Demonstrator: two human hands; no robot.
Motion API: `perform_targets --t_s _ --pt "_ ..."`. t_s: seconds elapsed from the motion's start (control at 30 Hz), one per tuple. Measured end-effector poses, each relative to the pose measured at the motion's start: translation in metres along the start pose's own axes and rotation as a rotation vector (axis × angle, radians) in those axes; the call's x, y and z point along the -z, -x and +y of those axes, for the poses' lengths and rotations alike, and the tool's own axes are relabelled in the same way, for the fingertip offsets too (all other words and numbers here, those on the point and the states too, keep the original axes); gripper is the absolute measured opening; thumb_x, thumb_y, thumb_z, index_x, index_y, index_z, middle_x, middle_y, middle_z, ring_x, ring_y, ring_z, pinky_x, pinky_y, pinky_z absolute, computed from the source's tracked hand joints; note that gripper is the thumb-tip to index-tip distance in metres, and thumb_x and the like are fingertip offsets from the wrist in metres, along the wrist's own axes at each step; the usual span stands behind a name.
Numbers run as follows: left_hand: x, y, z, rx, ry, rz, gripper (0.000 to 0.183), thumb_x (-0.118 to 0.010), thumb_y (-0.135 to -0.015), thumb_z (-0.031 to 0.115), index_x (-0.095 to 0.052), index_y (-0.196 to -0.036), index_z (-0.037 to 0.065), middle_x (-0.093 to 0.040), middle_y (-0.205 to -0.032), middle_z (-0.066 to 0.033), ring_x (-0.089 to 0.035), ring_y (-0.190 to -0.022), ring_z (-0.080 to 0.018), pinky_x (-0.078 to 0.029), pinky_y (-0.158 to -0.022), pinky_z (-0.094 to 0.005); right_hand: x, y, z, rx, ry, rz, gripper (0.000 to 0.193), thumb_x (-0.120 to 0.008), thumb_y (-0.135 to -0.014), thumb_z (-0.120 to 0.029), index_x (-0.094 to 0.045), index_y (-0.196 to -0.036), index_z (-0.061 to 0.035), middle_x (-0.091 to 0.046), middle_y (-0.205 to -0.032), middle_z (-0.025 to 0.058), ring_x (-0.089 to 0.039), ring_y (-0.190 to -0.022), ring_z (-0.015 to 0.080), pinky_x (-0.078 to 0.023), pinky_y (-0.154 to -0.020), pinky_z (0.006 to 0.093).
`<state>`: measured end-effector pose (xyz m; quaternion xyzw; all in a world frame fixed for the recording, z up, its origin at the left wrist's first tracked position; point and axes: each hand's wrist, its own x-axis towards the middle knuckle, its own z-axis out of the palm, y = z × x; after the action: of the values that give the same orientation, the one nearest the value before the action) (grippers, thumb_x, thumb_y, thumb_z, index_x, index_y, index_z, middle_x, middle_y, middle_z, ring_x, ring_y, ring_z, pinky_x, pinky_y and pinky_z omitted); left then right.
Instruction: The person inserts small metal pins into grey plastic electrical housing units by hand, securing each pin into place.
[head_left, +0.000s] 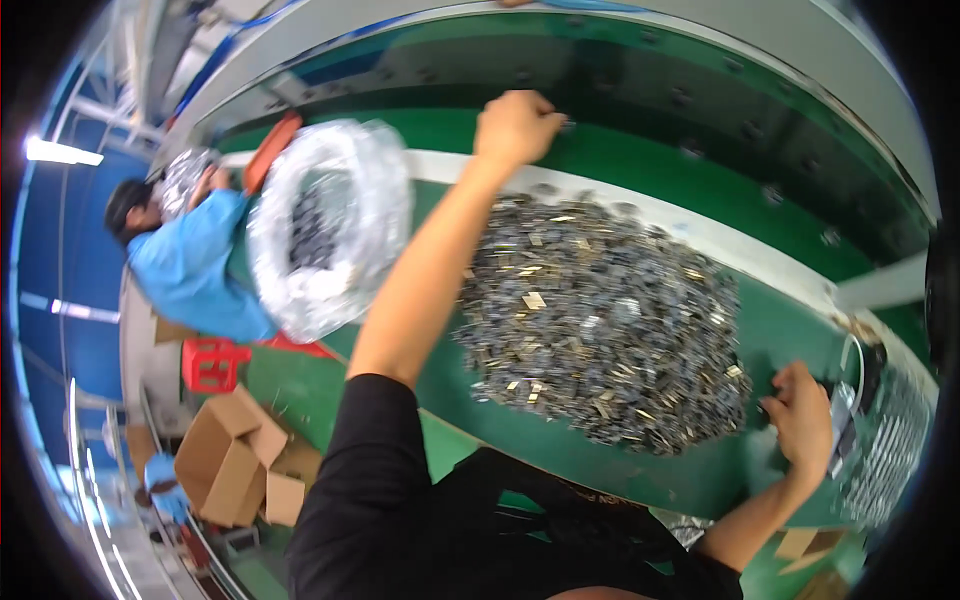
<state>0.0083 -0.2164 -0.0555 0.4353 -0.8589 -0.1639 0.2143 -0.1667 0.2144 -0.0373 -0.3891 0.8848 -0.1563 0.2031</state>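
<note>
A broad heap of small grey and brass-coloured metal parts (610,320) is spread over the green tabletop (460,400) in front of me. My left hand (515,128) reaches beyond the heap, over the green conveyor belt (620,150). Its fingers are curled closed, and a small dark bit shows by the fingertips, too blurred to name. At the heap's right edge, my right hand (803,418) hovers with thumb and fingers drawn together. Something small and dark shows at its fingertips, but motion blur hides what it is.
Small parts (772,195) sit spaced out along the belt. A clear plastic bag (385,190) with dark parts inside stands left of the heap. Farther left is a co-worker in blue (190,255). Cardboard boxes (230,470) are on the floor; clear packs (885,465) lie far right.
</note>
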Motion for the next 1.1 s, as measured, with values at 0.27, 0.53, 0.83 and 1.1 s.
perform_targets --t_s 0.27,0.53,0.83,1.1 --pt "0.179 0.114 -0.049 0.27 -0.105 0.443 0.03 -0.066 -0.078 0.033 -0.069 -0.071 0.003 -0.065 -0.063 -0.0129 -0.065 -0.06 -0.0299 -0.049 -0.058 -0.0368 0.004 -0.022 -0.007 -0.188 -0.213 -0.014 0.011 -0.056 -0.081 0.006 -0.053 -0.09 0.0015 -0.053 -0.07 0.0078 -0.053 -0.064 0.0181 -0.042 -0.058 0.03" --pt "0.178 0.123 -0.192 0.067 -0.212 -0.032 0.044 -0.071 -0.072 0.032 -0.065 -0.106 0.005 -0.067 -0.095 -0.0182 -0.062 -0.095 -0.0332 -0.048 -0.085 -0.0401 -0.026 -0.054 0.028 0.196 -0.283 0.166 0.018 -0.045 -0.085 0.01 -0.054 -0.099 0.0043 -0.053 -0.09 0.0069 -0.052 -0.086 0.014 -0.044 -0.077 0.0241" --pt "0.125 0.09 -0.206 0.047 -0.207 -0.143 0.045 -0.065 -0.077 0.028 -0.057 -0.116 0.006 -0.05 -0.114 -0.0235 -0.051 -0.108 -0.0402 -0.04 -0.096 -0.0413 -0.033 -0.064 0.031 0.159 -0.344 0.197 0.015 -0.046 -0.086 0.006 -0.054 -0.097 0.0002 -0.048 -0.083 -0.0012 -0.041 -0.071 0.0063 -0.035 -0.065 0.0194" --pt "0.136 0.1 -0.203 0.109 0.24 0.054 0.033 -0.07 -0.075 0.015 -0.067 -0.105 0.001 -0.066 -0.084 -0.016 -0.063 -0.078 -0.0225 -0.048 -0.075 -0.032 -0.034 -0.058 0.033 0.19 -0.414 0.195 0.01 -0.051 -0.089 0.001 -0.055 -0.098 0.0016 -0.049 -0.081 -0.0002 -0.043 -0.069 0.0057 -0.036 -0.063 0.0192"
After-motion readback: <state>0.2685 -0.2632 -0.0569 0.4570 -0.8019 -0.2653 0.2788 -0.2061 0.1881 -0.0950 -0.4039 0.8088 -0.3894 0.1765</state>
